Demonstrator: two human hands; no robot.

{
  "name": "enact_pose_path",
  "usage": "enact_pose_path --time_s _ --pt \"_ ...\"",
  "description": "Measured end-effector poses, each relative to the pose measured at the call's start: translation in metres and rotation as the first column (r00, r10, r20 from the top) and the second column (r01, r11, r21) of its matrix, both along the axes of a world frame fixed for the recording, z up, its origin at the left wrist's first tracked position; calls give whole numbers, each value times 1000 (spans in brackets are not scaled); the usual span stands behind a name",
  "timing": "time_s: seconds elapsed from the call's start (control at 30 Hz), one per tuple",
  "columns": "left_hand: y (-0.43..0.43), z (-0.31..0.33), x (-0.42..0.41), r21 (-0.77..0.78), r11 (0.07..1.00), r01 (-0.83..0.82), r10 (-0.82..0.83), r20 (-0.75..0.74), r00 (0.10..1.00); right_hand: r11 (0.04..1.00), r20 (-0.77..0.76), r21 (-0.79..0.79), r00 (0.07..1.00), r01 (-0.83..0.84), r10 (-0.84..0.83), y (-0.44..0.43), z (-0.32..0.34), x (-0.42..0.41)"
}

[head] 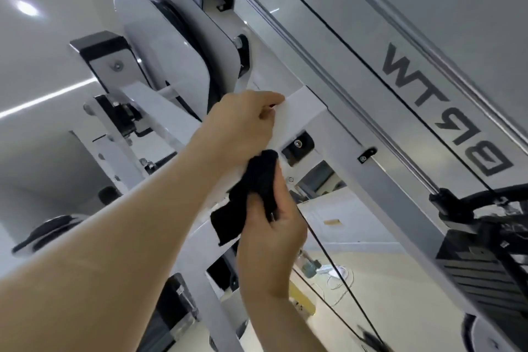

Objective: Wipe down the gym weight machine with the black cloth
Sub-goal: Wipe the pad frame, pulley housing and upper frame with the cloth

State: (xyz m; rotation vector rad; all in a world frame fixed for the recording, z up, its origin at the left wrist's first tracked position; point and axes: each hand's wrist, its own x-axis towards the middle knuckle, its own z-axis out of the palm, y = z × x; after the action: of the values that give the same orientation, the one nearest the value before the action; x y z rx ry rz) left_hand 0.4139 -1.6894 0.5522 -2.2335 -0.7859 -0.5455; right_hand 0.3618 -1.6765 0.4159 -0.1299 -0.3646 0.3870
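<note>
The white gym weight machine fills the tilted view, and its frame beam [310, 111] crosses the middle. My left hand [243, 123] reaches up from the lower left, its fingers curled around the edge of that beam. Just below it, my right hand [274, 240] holds a bunched black cloth [251, 186]. The cloth is pressed against the white frame beside a black bolt bracket [297, 146], and one loose end hangs down to the left.
White pulley covers [177, 51] stand above the hands. A chrome guide rod [314, 46] and a grey lettered panel [445, 94] run down the right side to the black weight stack [480, 263]. A thin black cable [323, 248] passes just right of my right hand.
</note>
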Motion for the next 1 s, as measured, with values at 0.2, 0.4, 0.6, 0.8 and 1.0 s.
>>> enact_pose_path --time_s 0.2,0.4,0.6,0.8,1.0 --pt "-16 -11 -31 236 971 43 -51 29 998 968 45 -148 979 202 -197 1 4 60" --pt "-52 -22 -130 274 885 -377 404 -45 914 954 259 -140 940 264 -222 -7 5 2" --pt "-42 -21 -143 352 908 -229 282 -108 953 979 484 -7 857 203 -174 -31 -23 -33" --pt "-43 -26 -142 361 915 -180 228 -95 969 1000 189 -16 982 -2 5 -16 -15 35" --pt "-42 -28 -143 363 920 -148 184 -65 981 926 424 -11 840 378 -338 -20 -14 -38"
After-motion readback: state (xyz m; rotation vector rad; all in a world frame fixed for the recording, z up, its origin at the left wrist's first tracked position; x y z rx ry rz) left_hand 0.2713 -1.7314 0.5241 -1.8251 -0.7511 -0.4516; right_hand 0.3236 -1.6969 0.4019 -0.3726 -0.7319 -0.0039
